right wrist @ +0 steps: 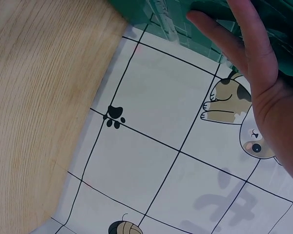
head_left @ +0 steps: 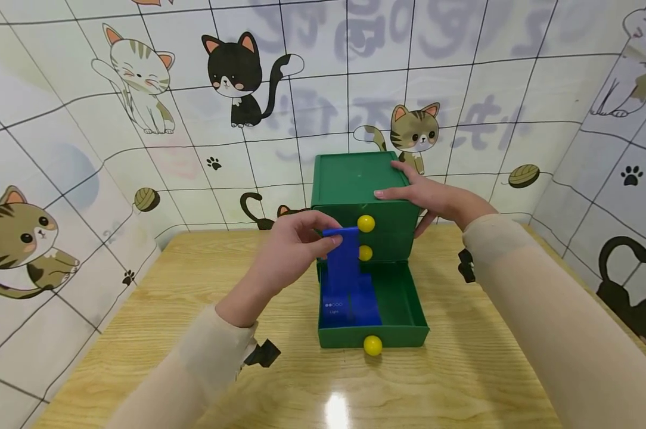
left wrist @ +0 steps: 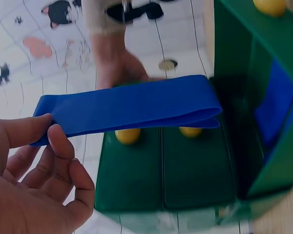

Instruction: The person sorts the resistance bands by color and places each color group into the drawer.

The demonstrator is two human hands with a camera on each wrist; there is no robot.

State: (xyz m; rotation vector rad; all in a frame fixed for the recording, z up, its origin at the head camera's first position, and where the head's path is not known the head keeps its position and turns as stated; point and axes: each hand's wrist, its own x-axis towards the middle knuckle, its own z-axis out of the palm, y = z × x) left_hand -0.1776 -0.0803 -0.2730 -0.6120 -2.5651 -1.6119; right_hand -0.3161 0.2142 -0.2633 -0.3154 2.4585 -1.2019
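My left hand (head_left: 293, 247) pinches a flat blue elastic band loop (left wrist: 127, 107) between thumb and index finger at its upper end. The band hangs over a pulled-out bottom drawer (head_left: 403, 336) of a small green drawer box (head_left: 350, 176). Inside that drawer lies more blue band (head_left: 367, 307); white print reading "Light" shows on the blue at its left. My right hand (head_left: 432, 196) rests on the box's top right side, fingers spread and nothing held. In the right wrist view, two extended fingers (right wrist: 256, 44) lie against the green box's side.
Round yellow knobs (head_left: 366, 223) mark the two upper drawers, both pushed in, and another knob (head_left: 373, 345) sits on the open drawer's front. The box stands on a wooden table (head_left: 221, 280) before a cat-patterned wall covering (head_left: 323, 119).
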